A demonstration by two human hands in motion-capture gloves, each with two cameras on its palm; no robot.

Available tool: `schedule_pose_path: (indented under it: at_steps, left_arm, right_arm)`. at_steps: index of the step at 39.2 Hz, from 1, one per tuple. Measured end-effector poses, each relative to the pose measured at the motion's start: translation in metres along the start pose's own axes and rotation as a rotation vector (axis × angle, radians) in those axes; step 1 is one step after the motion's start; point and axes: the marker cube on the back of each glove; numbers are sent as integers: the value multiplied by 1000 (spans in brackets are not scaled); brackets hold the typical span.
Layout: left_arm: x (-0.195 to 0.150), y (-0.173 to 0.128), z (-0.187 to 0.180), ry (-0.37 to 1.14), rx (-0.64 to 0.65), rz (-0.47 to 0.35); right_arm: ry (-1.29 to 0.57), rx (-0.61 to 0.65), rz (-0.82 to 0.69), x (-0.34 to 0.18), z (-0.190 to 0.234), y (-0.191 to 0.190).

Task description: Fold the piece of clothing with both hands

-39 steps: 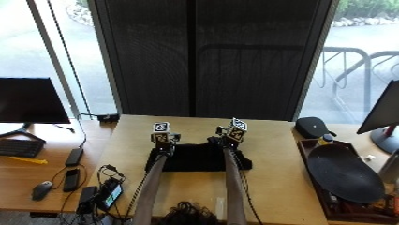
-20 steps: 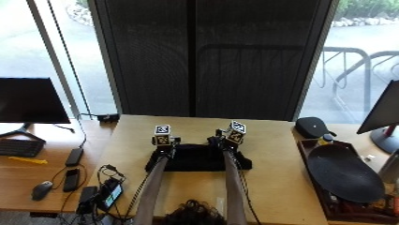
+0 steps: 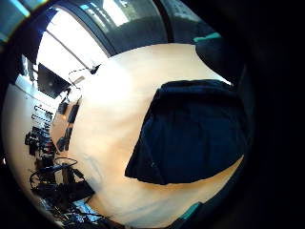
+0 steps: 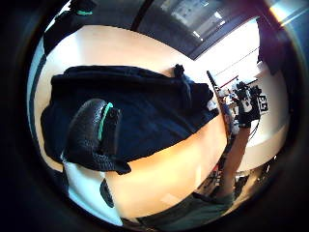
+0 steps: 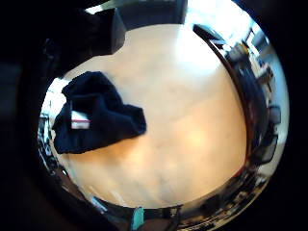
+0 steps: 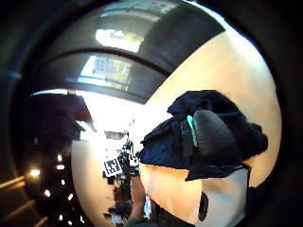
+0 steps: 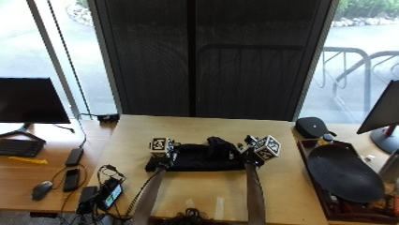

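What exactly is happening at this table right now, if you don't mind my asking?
A person is folding a dark piece of clothing on a wooden table. Both gloved hands are at the garment: the left hand at its left end and the right hand at its right end. The cloth lies bunched in a rough rectangle, with a lump near its far edge. Whether either hand grips the fabric cannot be made out.

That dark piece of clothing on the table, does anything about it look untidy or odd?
Slightly. The dark garment lies folded into a flat band on the wooden table, but a bunched lump of cloth sticks up along its far edge, and a white label shows. Nothing looks spilled or damaged.
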Motion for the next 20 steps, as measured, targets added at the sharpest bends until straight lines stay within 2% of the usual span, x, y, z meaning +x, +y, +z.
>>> schedule_pose_path:
  at_steps: [2, 4, 7, 9, 11, 13, 17, 20]
  left_arm:
    - [-8, -1, 7, -62, 56, 8]
    - [-19, -6, 16, -132, 108, 4]
    - [-27, -16, 31, -154, 143, -1]
    - [-31, -23, 43, -147, 142, -10]
    - [-36, -24, 57, -137, 90, -26]
    - [-39, -21, 70, -115, 3, -44]
    - [-33, -19, 87, -41, -135, -56]
    - [-38, -3, 93, -107, -317, -97]
  right_arm:
    - [-212, -29, -132, -6, -5, 18]
    - [-270, -40, -114, 0, -4, 29]
    - [-88, -92, 225, 37, 8, 41]
    - [34, -186, 451, 56, 17, 55]
    - [57, -302, 550, 61, 28, 67]
    - [46, -354, 561, 62, 37, 71]
    - [111, -258, 606, 65, 44, 63]
    - [129, -198, 640, 65, 45, 52]
